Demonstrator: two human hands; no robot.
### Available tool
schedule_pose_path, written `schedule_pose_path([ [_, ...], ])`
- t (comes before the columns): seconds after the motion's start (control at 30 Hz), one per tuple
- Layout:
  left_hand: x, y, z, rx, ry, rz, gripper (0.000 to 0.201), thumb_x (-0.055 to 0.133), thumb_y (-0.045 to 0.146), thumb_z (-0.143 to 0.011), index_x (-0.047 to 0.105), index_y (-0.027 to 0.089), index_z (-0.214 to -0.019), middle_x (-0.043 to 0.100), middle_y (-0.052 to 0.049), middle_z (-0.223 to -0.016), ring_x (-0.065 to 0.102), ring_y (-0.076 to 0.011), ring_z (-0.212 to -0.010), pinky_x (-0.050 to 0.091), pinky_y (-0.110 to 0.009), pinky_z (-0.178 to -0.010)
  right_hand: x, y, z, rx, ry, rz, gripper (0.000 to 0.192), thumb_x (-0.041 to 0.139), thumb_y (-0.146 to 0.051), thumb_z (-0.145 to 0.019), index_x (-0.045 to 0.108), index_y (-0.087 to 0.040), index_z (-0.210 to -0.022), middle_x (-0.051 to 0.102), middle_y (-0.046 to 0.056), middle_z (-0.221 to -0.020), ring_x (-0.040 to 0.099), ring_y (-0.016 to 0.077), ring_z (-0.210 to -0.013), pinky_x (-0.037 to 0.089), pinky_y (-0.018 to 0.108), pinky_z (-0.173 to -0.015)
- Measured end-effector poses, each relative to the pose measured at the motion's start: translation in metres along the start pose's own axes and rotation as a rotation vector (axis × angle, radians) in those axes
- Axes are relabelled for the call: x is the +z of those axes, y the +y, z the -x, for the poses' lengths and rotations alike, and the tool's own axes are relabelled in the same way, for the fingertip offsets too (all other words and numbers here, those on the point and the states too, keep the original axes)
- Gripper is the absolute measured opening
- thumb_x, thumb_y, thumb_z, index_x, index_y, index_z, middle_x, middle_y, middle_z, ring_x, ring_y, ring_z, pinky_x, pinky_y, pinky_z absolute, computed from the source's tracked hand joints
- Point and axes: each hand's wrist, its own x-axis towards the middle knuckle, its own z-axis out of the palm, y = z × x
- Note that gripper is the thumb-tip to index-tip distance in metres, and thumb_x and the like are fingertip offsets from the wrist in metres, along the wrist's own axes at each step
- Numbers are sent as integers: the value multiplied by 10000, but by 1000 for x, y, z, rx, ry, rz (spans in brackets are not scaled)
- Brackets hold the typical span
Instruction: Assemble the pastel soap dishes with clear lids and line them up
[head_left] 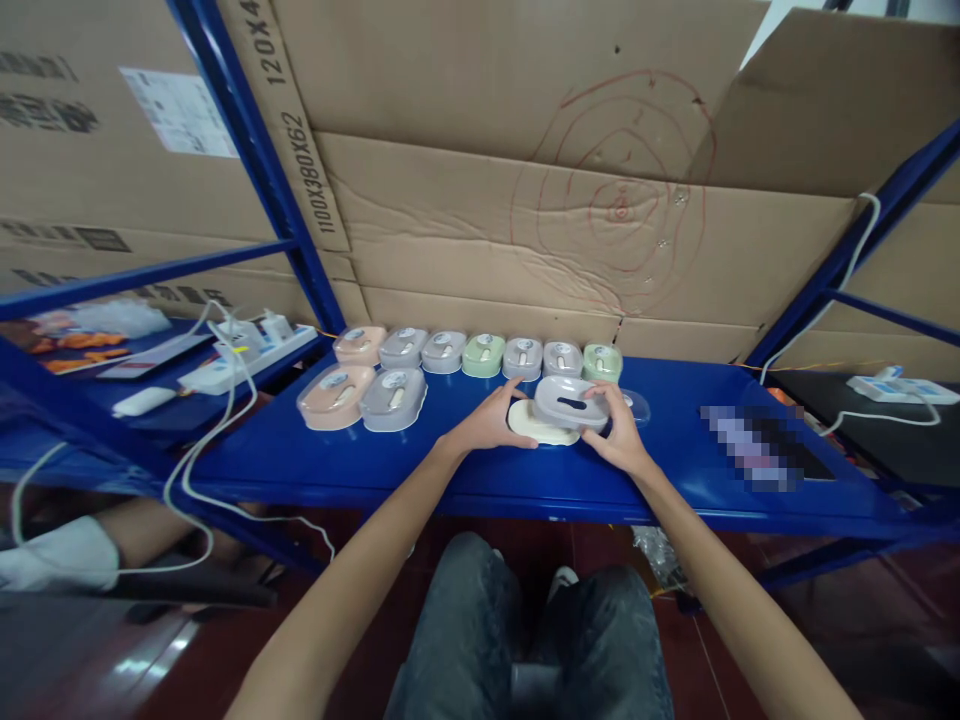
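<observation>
My left hand [491,420] is closed around the left end of a cream oval base [536,425], thumb along the near edge. In my right hand [622,435] is a grey oval box part [570,402] with a dark slot in its middle, pinched at its right end. The grey part is over the right portion of the cream base; whether they touch I cannot tell. Just right of my right hand lies a clear plastic lid [636,405], partly hidden by my fingers.
Several lidded oval boxes line the back of the blue table [465,470], including a green box [482,356]. A peach box [336,397] and a grey box [393,400] stand in front at left. Power strips [247,360] with white cables are at the left; cardboard [450,200] rises behind.
</observation>
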Motion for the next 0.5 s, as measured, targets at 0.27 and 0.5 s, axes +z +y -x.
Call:
schedule_pose_path([
  [0.27,0,1,1,-28,6,18,1440,1029,624,-609,255,221,-1755,587,-196,-1575,498,-483,-1520,336,-641,-1298,4,-10,-3,-36,-221,-49,406,733,-281,-895,603,-275,-1279,586,128,-1427,515,374,-1488,440,573,-1227],
  [0.5,0,-1,1,-29,-12,-2,1435,1019,636,-631,238,232,-1765,559,-211,-1584,495,-475,-1523,340,-658,-1295,8,-13,-2,-35,-331,-36,497,724,-294,-944,617,-280,-1430,527,146,-1547,481,386,-1546,443,590,-1247],
])
